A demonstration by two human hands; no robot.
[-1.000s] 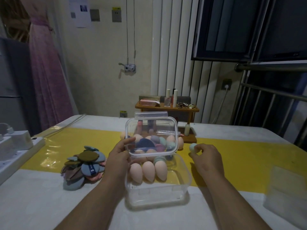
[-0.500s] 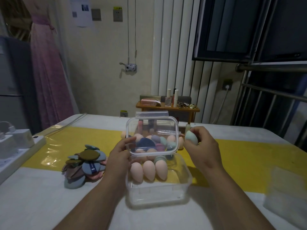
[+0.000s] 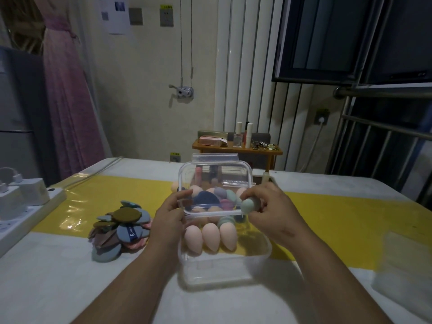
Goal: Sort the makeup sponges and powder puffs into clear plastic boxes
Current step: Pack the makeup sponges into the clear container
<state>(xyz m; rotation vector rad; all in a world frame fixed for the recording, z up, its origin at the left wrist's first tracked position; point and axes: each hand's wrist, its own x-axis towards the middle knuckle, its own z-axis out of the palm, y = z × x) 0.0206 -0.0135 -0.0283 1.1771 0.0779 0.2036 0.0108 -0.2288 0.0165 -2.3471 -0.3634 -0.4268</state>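
Clear plastic box [image 3: 222,270] stands open at the lower centre of the frame on the white counter [image 3: 70,288], its far half over a broad yellow strip [image 3: 350,218] that runs across the counter from left to right. Its clear lid [image 3: 215,176] stands nearly upright above the box's far rim, and a heap of loose sponges [image 3: 219,195] in pink, mauve, green and dark blue shows through it from behind. At the left edge of the frame lies a white power strip [image 3: 23,206] with chargers plugged in. Left of the box, near but apart from it, powder puffs [image 3: 121,230] lie fanned in an overlapping pile of blue, brown, grey and pink. The left hand [image 3: 169,220] grips the lid's left edge, thumb on the near face and fingers curled behind. The right hand [image 3: 275,216] is at the lid's lower right corner, above the box's far right part, and pinches a pale green sponge [image 3: 249,204] between thumb and fingertips. Inside the box three pink sponges [image 3: 211,236] lie side by side along its left half, pointed ends toward the viewer, with a green-topped sponge [image 3: 226,222] just behind them. A blurred clear container [image 3: 404,265] sits at the lower right.
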